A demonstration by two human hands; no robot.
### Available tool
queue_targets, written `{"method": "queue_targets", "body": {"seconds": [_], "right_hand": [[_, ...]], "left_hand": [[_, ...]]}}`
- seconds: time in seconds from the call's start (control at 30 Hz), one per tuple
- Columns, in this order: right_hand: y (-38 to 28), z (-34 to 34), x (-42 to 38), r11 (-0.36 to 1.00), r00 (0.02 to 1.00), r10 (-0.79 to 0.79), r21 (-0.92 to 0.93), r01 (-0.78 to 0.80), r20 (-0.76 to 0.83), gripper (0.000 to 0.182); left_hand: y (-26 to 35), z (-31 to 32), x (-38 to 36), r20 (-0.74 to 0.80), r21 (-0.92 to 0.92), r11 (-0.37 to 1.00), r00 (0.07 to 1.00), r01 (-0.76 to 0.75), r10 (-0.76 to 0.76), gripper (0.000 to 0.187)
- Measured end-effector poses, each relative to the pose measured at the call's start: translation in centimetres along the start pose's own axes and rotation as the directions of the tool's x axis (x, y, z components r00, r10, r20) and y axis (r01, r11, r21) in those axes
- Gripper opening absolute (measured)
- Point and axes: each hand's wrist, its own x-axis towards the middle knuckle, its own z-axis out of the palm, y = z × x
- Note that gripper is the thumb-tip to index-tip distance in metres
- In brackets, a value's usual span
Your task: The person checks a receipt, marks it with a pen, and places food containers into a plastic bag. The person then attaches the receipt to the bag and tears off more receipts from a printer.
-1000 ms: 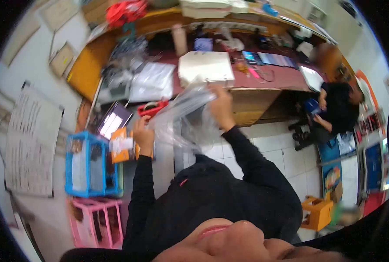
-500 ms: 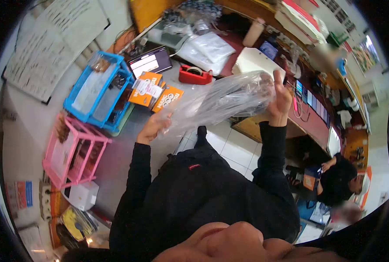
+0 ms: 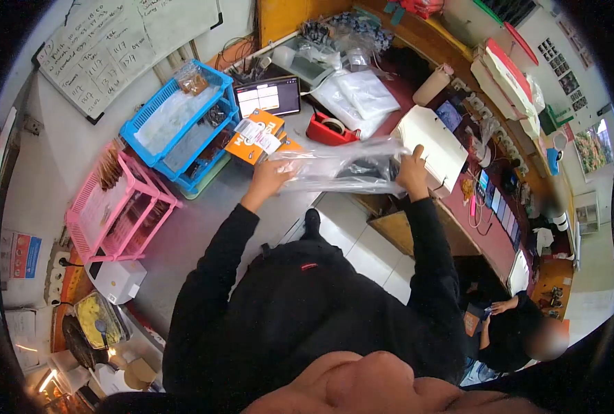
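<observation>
A clear plastic bag [image 3: 341, 165] is stretched between my two hands in front of my body. My left hand [image 3: 269, 181] grips one end of it, close to the orange boxes. The other end is pinched in my right hand [image 3: 412, 172], thumb up, near the white binder [image 3: 431, 148]. Orange printed boxes [image 3: 252, 138] with a paper label sit just beyond the bag on the left. Behind the bag's middle stands a red tape dispenser [image 3: 330, 130] holding a roll of tape.
A blue tiered rack [image 3: 176, 127] and a pink one [image 3: 117, 214] stand at the left. Farther back are a tablet [image 3: 269, 96] and a stack of clear plastic bags [image 3: 362, 96]. At lower right, another person [image 3: 510, 331] holds a dark box.
The bag has gone from slanting and loosely bunched to nearly level and pulled flatter. My right hand has come lower and closed more around its end. The camera view has shifted.
</observation>
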Motion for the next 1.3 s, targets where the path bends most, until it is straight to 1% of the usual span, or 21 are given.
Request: {"method": "queue_targets", "body": {"seconds": [0.03, 0.13, 0.27, 0.33, 0.4, 0.43, 0.5, 0.53, 0.57, 0.67, 0.73, 0.8, 0.83, 0.87, 0.9, 0.97, 1.07, 1.13, 1.2, 1.27, 1.3], "right_hand": [[-0.1, -1.0, -0.3, 0.998, 0.996, -0.051, -0.016, 0.052, 0.069, 0.027], [0.3, -3.2, -0.7, 0.994, 0.973, -0.111, -0.002, 0.114, 0.202, 0.026], [1.7, -8.6, -1.3, 0.994, 0.973, -0.042, 0.107, 0.017, 0.228, 0.04], [0.1, -15.1, -3.6, 0.963, 0.988, -0.002, 0.265, 0.042, -0.152, 0.035], [0.1, -14.5, -2.7, 0.978, 0.981, 0.029, 0.21, 0.013, -0.193, 0.036], [0.6, -12.8, -2.5, 0.985, 0.98, 0.024, 0.172, 0.01, -0.196, 0.037], [2.6, -6.4, -3.8, 0.993, 0.985, 0.027, 0.115, -0.007, -0.172, 0.039], [4.3, -2.4, -4.4, 0.995, 0.985, 0.029, 0.095, -0.012, -0.173, 0.04], [8.0, 6.0, -4.3, 0.995, 0.955, 0.097, 0.011, -0.104, 0.279, 0.019], [4.0, 0.9, -6.8, 0.973, 0.985, 0.144, 0.169, -0.158, 0.091, 0.012], [5.0, 0.5, -6.0, 0.972, 0.963, 0.014, 0.221, -0.076, 0.27, 0.017], [5.2, -1.6, -4.9, 0.307, 0.896, -0.311, 0.926, -0.219, 0.315, 0.02], [5.1, -3.1, -4.4, -0.025, 0.873, -0.4, 0.949, -0.315, 0.279, 0.022], [4.3, -4.7, -4.2, -0.238, 0.92, -0.322, 0.922, -0.307, 0.223, 0.015], [4.1, -5.3, -3.9, -0.409, 0.936, -0.198, 0.843, -0.349, 0.291, 0.012], [3.6, -4.1, -2.3, -0.876, 0.924, -0.375, 0.296, -0.381, 0.078, 0.027], [-2.3, -5.7, -1.1, -0.774, 0.918, -0.378, 0.501, -0.387, 0.125, 0.022], [-4.0, -3.1, 0.7, -0.438, 0.783, -0.611, 0.772, -0.46, 0.12, 0.021], [-8.5, -4.4, 1.2, 0.362, 0.603, -0.714, 0.925, -0.116, 0.356, 0.02], [-11.7, 0.8, 0.4, 0.583, 0.621, -0.772, 0.542, 0.606, 0.135, 0.035], [-13.5, 2.8, -0.1, 0.557, 0.593, -0.794, 0.553, 0.619, 0.136, 0.035]], "left_hand": [[-1.1, 1.1, 1.1, -0.238, 0.441, 0.897, 0.96, -0.031, 0.151, 0.064], [4.5, 0.5, 2.7, -0.155, 0.551, 0.8, 0.971, 0.236, -0.18, 0.093], [6.4, 0.4, 5.4, -0.202, 0.59, 0.798, 0.979, 0.118, 0.004, 0.077], [12.1, -2.0, 4.0, -0.252, 0.491, 0.86, 0.968, 0.139, -0.012, 0.06], [15.4, -3.4, 0.9, -0.472, 0.355, 0.622, 0.44, -0.698, 0.764, 0.051], [12.2, -1.6, 1.6, -0.454, 0.316, 0.597, 0.435, -0.738, 0.778, 0.051], [2.4, 4.0, 2.6, -0.206, 0.649, 0.748, 0.915, -0.137, 0.346, 0.024], [1.7, 4.3, 2.2, -0.067, 0.671, 0.734, 0.978, -0.104, 0.2, 0.022], [1.4, 4.6, 2.7, 0.05, 0.704, 0.706, 0.997, -0.076, 0.058, 0.021], [4.5, 4.4, 1.3, -0.19, 0.437, 0.825, 0.86, -0.357, 0.473, 0.037], [5.5, 4.2, 0.2, -0.213, 0.492, 0.867, 0.955, -0.076, 0.205, 0.038], [2.7, 2.6, -0.3, 0.18, 0.334, 0.938, 0.97, 0.095, -0.163, 0.037], [-0.8, 2.8, -0.8, 0.162, 0.073, 0.981, 0.973, -0.177, 0.164, 0.039], [-1.9, 2.0, -1.7, 0.132, 0.077, 0.987, 0.983, -0.142, 0.131, 0.039], [-2.9, 1.1, -2.9, 0.104, -0.408, 0.911, 0.994, 0.061, -0.02, 0.041], [-4.8, -1.2, -6.9, 0.044, -0.948, 0.305, 0.987, 0.091, -0.156, 0.038], [-4.9, -5.1, -10.9, -0.226, -0.944, -0.276, 0.964, -0.182, 0.137, 0.039], [1.1, -7.1, -13.8, -0.369, -0.899, -0.093, 0.855, -0.428, -0.365, 0.032], [-3.6, -6.9, -15.5, -0.36, -0.933, 0.205, 0.795, -0.297, -0.488, 0.025], [-2.2, -6.5, -16.0, -0.348, -0.275, 0.947, 0.902, 0.163, -0.257, 0.036], [-4.7, -4.5, -16.2, -0.373, -0.109, 0.984, 0.911, 0.144, -0.175, 0.045]]}}
